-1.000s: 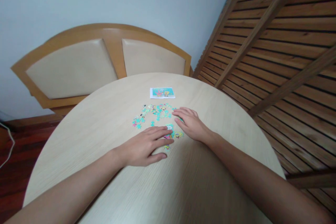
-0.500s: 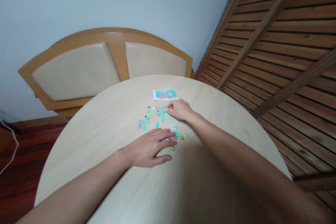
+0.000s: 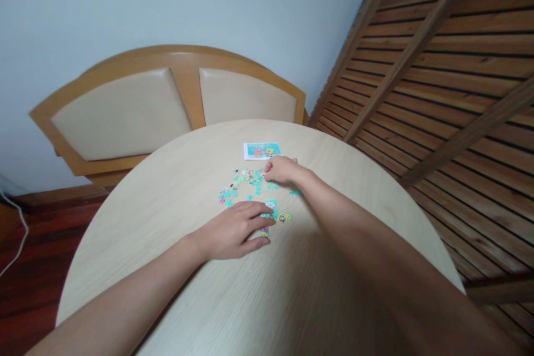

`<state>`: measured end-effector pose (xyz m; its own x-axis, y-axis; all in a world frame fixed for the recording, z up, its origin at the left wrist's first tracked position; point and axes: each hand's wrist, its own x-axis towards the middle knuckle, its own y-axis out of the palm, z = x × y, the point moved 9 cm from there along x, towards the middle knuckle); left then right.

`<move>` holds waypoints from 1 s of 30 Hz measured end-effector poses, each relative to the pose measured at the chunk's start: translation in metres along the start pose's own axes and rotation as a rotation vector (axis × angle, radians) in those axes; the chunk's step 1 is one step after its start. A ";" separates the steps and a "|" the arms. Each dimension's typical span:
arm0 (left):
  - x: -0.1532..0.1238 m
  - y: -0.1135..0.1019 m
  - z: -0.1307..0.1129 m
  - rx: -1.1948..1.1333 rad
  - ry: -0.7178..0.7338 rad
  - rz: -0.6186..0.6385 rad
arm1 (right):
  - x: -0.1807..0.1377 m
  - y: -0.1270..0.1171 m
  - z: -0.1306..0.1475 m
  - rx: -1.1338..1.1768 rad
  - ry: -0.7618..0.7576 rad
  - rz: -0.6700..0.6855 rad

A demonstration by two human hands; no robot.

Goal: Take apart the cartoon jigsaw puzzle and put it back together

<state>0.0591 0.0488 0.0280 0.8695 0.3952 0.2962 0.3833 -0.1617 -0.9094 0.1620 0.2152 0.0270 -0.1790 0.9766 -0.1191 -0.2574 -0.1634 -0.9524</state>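
Several small teal and multicoloured loose puzzle pieces (image 3: 240, 184) lie scattered on a round pale wooden table (image 3: 200, 167). My left hand (image 3: 233, 228) lies flat with fingers stretched out, its fingertips on a small joined patch of pieces (image 3: 275, 212). My right hand (image 3: 282, 169) reaches further out to the far edge of the scatter, fingers curled down in a pinch on the loose pieces; what they hold is hidden. A small reference picture card (image 3: 262, 151) lies just beyond that hand.
A wooden bench back with two beige padded panels (image 3: 167, 105) stands behind the table against a pale blue wall. A slatted wooden frame (image 3: 438, 67) leans at the right. Dark red floor and a white cable (image 3: 12, 245) show at the left.
My right hand left the joined patch and reached forward to the far side of the loose pieces, curling its fingers. My left hand stayed flat by the joined patch.
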 end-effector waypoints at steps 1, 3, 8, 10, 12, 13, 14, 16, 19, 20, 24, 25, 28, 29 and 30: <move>0.000 0.000 0.000 -0.001 0.000 -0.002 | 0.000 0.000 0.000 0.002 0.002 0.009; 0.000 0.000 0.000 -0.002 -0.002 -0.001 | 0.002 0.001 -0.001 0.003 0.001 0.028; -0.001 0.000 0.001 0.007 -0.013 0.007 | 0.004 0.003 0.002 0.004 -0.038 0.020; 0.000 0.000 0.001 0.010 -0.015 0.011 | 0.003 0.003 0.003 0.013 -0.060 -0.003; 0.000 0.000 0.001 0.012 -0.020 0.013 | 0.001 0.002 0.004 0.030 -0.079 -0.025; 0.000 0.000 0.001 0.014 -0.022 0.015 | 0.000 0.002 0.004 0.040 -0.085 -0.035; 0.000 0.000 0.001 0.017 -0.023 0.016 | -0.001 0.001 0.004 0.051 -0.090 -0.046; 0.000 0.000 0.001 0.026 -0.023 0.022 | -0.004 -0.001 0.005 0.076 -0.099 -0.067; -0.001 0.001 0.003 0.038 -0.027 0.034 | -0.010 -0.006 0.008 0.125 -0.136 -0.095; -0.002 0.002 0.004 0.040 -0.033 0.039 | -0.014 -0.007 0.008 0.144 -0.155 -0.102; -0.002 0.002 0.005 0.046 -0.039 0.039 | -0.047 -0.007 0.006 0.250 -0.268 -0.124; -0.002 0.002 0.004 0.048 -0.040 0.036 | -0.060 -0.006 0.006 0.344 -0.332 -0.119; -0.002 0.000 0.003 0.054 -0.054 0.030 | -0.095 0.001 -0.008 0.508 -0.382 -0.074; -0.001 0.000 0.003 0.057 -0.060 0.028 | -0.105 0.003 -0.013 0.532 -0.379 -0.065; -0.001 0.000 0.003 0.058 -0.064 0.029 | -0.113 0.002 -0.020 0.561 -0.365 -0.090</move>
<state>0.0569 0.0506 0.0272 0.8577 0.4481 0.2519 0.3377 -0.1216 -0.9334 0.2006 0.1067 0.0327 -0.4182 0.8958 0.1504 -0.7229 -0.2279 -0.6523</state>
